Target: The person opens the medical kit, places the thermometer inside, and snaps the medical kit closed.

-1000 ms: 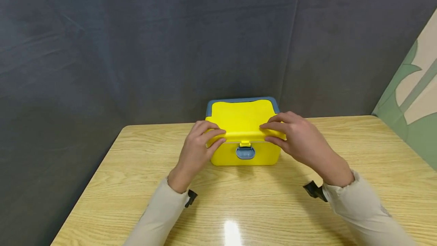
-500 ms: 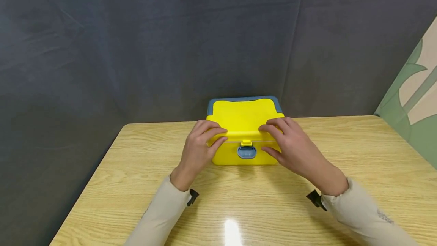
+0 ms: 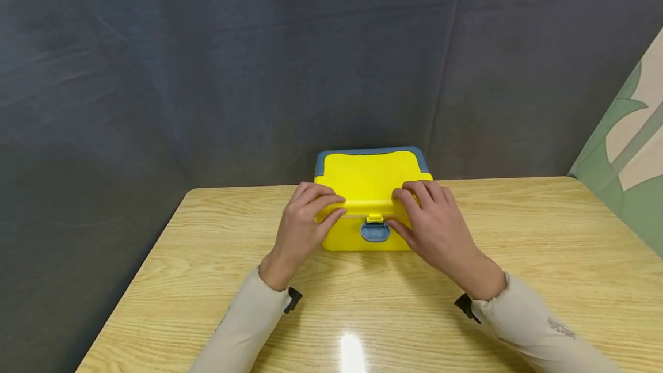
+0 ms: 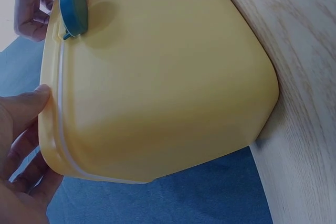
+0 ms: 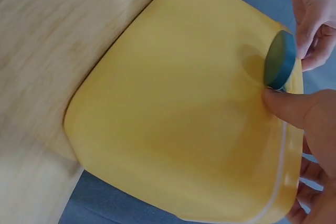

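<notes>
A yellow plastic storage box (image 3: 370,177) with a blue-grey handle (image 3: 368,150) lying along its back edge stands on the table, its lid down. The blue-grey latch (image 3: 375,232) on its front sticks outward, as the left wrist view shows. My left hand (image 3: 303,220) grips the lid's front left edge, thumb in front and fingers over the top and side. With curled fingers on the lid's right front edge, my right hand (image 3: 435,229) holds the box. Its thumb (image 5: 289,107) presses against the front right beside the latch's hinge.
The wooden table (image 3: 197,281) has its back edge just behind the box. A dark grey curtain (image 3: 259,73) hangs behind it, and a green and beige patterned panel (image 3: 627,148) stands at the right.
My right hand has shifted left along the box front, its thumb sliding from the lid edge down to the latch. The left hand keeps its grip in about the same place.
</notes>
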Action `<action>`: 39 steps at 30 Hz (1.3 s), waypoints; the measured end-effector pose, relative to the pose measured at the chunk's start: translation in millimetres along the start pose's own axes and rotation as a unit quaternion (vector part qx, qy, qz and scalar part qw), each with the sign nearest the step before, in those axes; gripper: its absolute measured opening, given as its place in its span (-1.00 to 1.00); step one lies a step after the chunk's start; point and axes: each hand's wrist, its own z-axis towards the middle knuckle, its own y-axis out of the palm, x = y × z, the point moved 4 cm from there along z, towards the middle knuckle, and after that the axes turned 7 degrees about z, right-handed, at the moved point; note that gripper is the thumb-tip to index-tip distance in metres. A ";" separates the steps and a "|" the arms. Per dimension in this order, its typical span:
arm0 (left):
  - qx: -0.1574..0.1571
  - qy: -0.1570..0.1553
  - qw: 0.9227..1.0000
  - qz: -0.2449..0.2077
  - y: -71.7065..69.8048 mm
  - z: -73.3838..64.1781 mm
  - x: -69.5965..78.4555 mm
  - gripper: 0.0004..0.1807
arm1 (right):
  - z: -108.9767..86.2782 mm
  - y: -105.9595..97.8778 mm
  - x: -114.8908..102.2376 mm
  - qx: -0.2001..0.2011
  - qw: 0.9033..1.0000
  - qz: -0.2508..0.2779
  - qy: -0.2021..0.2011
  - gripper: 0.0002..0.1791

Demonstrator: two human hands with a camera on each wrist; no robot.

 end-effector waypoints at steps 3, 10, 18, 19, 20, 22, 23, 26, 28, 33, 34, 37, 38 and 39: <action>-0.002 -0.003 1.000 0.001 0.3 -0.2 0.2 -0.78 | -0.8 1.0 0.5 0.010 1.000 0.000 0.001 -0.38; 0.000 -0.003 1.000 -0.001 0.0 -0.5 0.1 -0.78 | -1.1 2.7 1.3 0.014 1.000 0.002 0.001 -0.30; 0.000 -0.003 1.000 -0.002 -1.3 1.1 0.0 -0.79 | -2.3 0.3 4.7 0.014 0.998 0.052 -0.018 -0.16; 0.001 -0.003 1.000 -0.002 -1.1 1.0 -0.1 -0.79 | -3.3 -0.2 4.7 0.015 0.998 0.065 -0.023 -0.19; 0.001 -0.003 1.000 -0.002 -0.9 0.8 -0.2 -0.79 | -4.2 -0.9 4.4 0.018 0.996 0.077 -0.029 -0.21; 0.001 -0.002 1.000 -0.002 -0.3 0.6 -0.4 -0.79 | -6.1 -2.0 3.2 0.022 0.994 0.096 -0.043 -0.27; 0.001 -0.001 1.000 -0.002 0.1 0.6 -0.4 -0.79 | -6.8 -2.3 2.5 0.024 0.993 0.102 -0.049 -0.29; 0.001 0.000 1.000 -0.001 0.1 0.8 -0.1 -0.79 | -7.4 -3.0 -1.4 0.032 0.990 0.112 -0.076 -0.42; 0.000 -0.001 1.000 0.001 -0.3 1.2 0.3 -0.80 | -7.1 -2.0 -4.3 0.034 0.989 0.109 -0.092 -0.45; -0.001 0.000 1.000 0.007 -0.7 1.7 0.3 -0.79 | -7.2 4.1 -9.3 0.033 0.990 0.089 -0.102 -0.27; -0.002 0.000 1.000 0.007 -0.5 1.8 0.1 -0.79 | -7.2 5.0 -9.7 0.034 0.991 0.086 -0.100 -0.29; -0.003 0.001 1.000 0.006 -0.4 1.8 0.4 -0.78 | -8.1 7.2 -10.5 0.043 0.991 0.081 -0.099 -0.33; -0.003 0.001 1.000 0.005 -0.3 1.7 0.5 -0.78 | -8.5 7.5 -10.9 0.046 0.991 0.079 -0.101 -0.34; -0.003 0.001 1.000 0.005 -0.2 1.7 0.5 -0.78 | -9.0 7.9 -11.4 0.049 0.990 0.078 -0.104 -0.35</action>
